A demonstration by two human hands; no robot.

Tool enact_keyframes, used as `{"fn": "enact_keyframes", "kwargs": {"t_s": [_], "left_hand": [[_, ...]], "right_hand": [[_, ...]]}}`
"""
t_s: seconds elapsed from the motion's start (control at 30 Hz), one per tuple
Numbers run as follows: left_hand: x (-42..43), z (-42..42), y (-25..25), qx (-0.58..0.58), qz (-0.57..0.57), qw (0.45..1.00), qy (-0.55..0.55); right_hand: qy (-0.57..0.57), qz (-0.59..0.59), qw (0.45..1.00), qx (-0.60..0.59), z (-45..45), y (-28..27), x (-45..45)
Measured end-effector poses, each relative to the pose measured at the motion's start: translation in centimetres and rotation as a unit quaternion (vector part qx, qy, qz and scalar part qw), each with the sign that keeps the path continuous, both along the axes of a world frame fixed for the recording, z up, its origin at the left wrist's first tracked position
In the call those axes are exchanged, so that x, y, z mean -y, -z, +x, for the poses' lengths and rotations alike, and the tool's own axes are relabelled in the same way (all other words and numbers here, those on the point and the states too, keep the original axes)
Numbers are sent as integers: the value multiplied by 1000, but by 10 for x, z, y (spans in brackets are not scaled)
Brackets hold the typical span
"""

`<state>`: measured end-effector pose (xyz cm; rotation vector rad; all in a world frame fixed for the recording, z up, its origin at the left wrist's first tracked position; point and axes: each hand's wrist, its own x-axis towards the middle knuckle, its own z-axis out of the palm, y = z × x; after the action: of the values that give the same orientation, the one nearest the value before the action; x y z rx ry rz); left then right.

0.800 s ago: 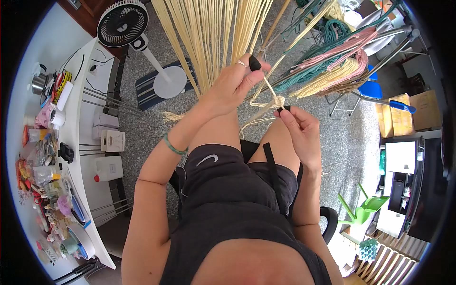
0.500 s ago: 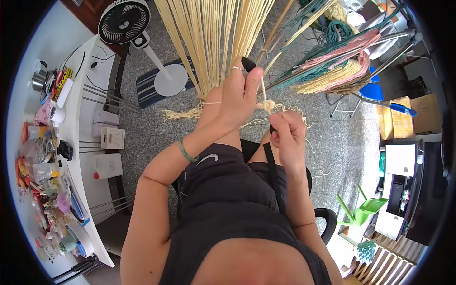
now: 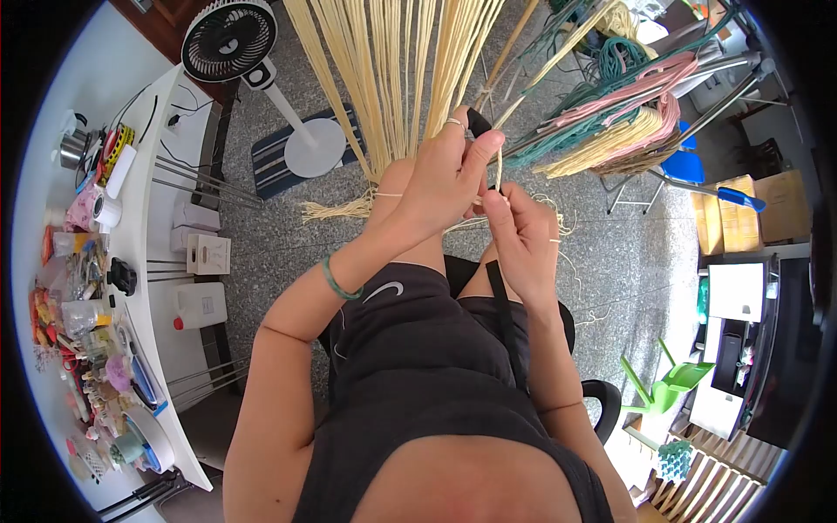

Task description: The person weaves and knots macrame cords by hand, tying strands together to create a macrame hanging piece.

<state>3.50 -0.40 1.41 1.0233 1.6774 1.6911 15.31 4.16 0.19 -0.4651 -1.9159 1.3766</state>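
Observation:
My left hand [image 3: 453, 174], with black tape or a cover on a finger, is closed on a cream cord [image 3: 500, 166] that runs down from beside its thumb. Close beside it, my right hand [image 3: 527, 240] pinches the same cord near its lower end. Fingers of both hands almost meet there and hide most of the knot. Many long cream cords [image 3: 384, 78] hang in a curtain just beyond my hands. A frayed bundle of cord ends [image 3: 340, 210] lies by my left knee, and loose strands [image 3: 567, 222] trail by my right knee.
A standing fan [image 3: 228, 44] is at the far left. A white table [image 3: 161, 261] crowded with small items runs along the left. Teal, pink and cream cord hanks [image 3: 610, 113] hang on a metal rack at right. A green chair [image 3: 667, 388] stands lower right.
My right hand has moved up and left with its fingers more extended, and my left hand slightly right. The cord knot, visible before between them, is now mostly covered by fingers.

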Motion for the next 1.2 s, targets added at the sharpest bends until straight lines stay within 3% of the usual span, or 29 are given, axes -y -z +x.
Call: {"fn": "enact_keyframes", "kwargs": {"t_s": [0.03,0.13,0.2,0.23,0.3,0.4,0.47,0.57,0.63,0.77,0.83,1.03,1.1,1.2], "left_hand": [[-1,-1,2,23,7,1000,6],[1,-6,-3,77,8,996,36],[4,-10,-4,106,4,992,61],[4,-12,-4,145,-16,982,120],[4,-9,-6,171,-51,963,200],[1,-1,-2,140,-21,968,206],[1,5,-3,154,2,970,189],[1,8,1,107,26,987,121],[-5,9,7,19,99,995,10],[-1,9,2,-21,91,994,-50],[2,2,4,-115,36,990,-73],[-5,1,15,-63,60,992,-91],[-4,-8,15,-74,52,989,-113],[-3,-9,12,-105,30,984,-139]], "right_hand": [[5,7,1000,-13,-1,0,0],[-59,-133,988,53,7,-8,-9],[-35,-254,966,35,10,-11,-15],[-70,-286,954,45,18,-11,-24],[-54,-259,962,61,17,-13,-27],[-72,-202,975,54,10,-21,-26],[-104,-171,979,31,7,-21,-23],[-58,-182,979,74,8,-14,-18],[-93,-204,973,62,9,-12,-15],[-97,-163,980,66,3,-22,-3],[-109,-192,974,54,1,-9,2],[-104,-233,966,42,6,5,1],[-33,-113,989,91,7,2,-2],[-20,-120,991,60,2,11,1]]}}
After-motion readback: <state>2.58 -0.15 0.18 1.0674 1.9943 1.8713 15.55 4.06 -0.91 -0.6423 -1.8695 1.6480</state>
